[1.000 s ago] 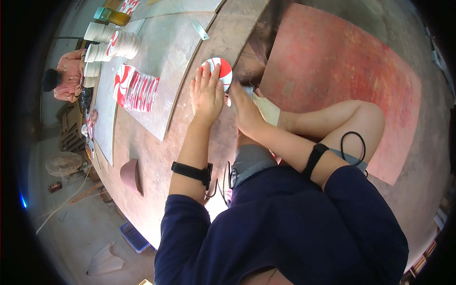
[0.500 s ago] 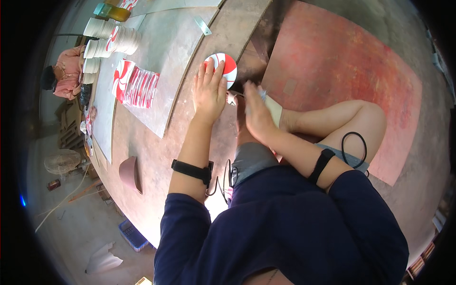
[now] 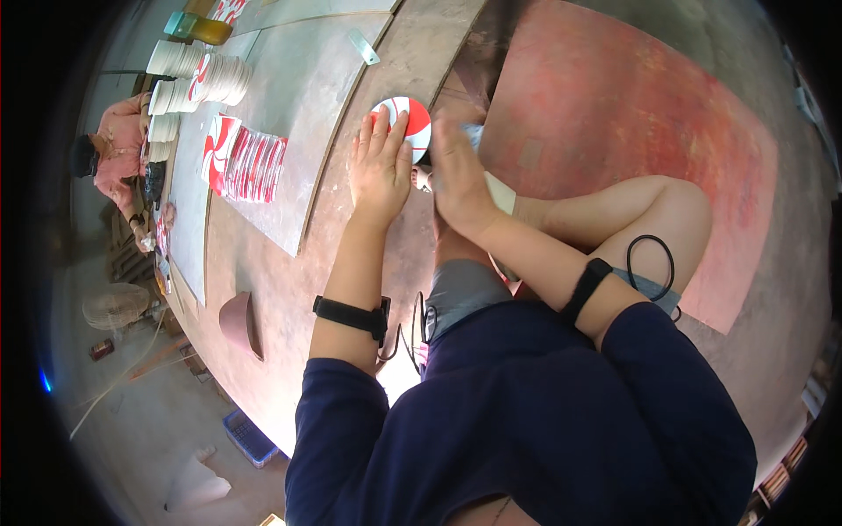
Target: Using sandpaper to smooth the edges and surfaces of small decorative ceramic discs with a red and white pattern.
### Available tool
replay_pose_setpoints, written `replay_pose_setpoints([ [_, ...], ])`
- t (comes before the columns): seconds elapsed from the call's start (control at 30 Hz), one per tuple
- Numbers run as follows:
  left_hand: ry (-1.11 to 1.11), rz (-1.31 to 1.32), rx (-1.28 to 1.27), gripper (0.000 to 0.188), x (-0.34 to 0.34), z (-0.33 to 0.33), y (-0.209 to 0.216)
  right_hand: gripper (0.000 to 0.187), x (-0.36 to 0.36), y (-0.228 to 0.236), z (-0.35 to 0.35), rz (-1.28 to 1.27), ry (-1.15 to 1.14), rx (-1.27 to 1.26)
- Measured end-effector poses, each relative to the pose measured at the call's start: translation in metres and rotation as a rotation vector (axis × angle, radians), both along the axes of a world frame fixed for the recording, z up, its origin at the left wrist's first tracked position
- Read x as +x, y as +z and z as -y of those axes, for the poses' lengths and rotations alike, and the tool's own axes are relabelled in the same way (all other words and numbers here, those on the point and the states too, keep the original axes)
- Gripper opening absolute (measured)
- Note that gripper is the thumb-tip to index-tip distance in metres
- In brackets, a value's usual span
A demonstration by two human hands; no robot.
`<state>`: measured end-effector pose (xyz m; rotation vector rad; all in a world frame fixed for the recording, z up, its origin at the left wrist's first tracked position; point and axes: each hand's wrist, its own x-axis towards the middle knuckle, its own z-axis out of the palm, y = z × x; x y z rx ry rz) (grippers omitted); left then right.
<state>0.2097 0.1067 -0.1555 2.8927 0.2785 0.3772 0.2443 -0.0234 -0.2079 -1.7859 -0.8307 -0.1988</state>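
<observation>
A round red-and-white swirled disc (image 3: 416,123) lies near the table's edge. My left hand (image 3: 380,167) rests flat on it, fingers stretched out and a little apart. Close by the disc's right side is my right hand (image 3: 459,180), turned on edge and blurred by motion. A small pale bluish piece (image 3: 474,135) shows past its fingers and seems held there, but its kind is hidden. To the left, a leaning row of red-and-white discs (image 3: 254,165) stands on a grey sheet (image 3: 294,206).
Pale disc stacks (image 3: 219,79), a bottle of amber liquid (image 3: 209,31) and a flat metal strip (image 3: 364,47) lie farther off. A curved brown piece (image 3: 237,324) sits at left. A reddish board (image 3: 631,131) lies right, by my bent leg. Another person (image 3: 123,140) works far left.
My right hand has moved up and slightly left along the disc's side, the bluish piece moving with it. My left hand stays on the disc. The other person has shifted an arm.
</observation>
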Motion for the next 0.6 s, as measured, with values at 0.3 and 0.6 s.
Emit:
replay_pose_setpoints([
  [0.3,-0.007,0.025,0.032,0.040,0.001,0.000,0.000,0.066,0.006,0.000,-0.001,0.012,0.018,0.114],
  [0.6,-0.003,0.022,0.015,0.040,0.004,0.002,0.002,0.060,0.007,-0.011,-0.001,-0.007,-0.010,0.103],
])
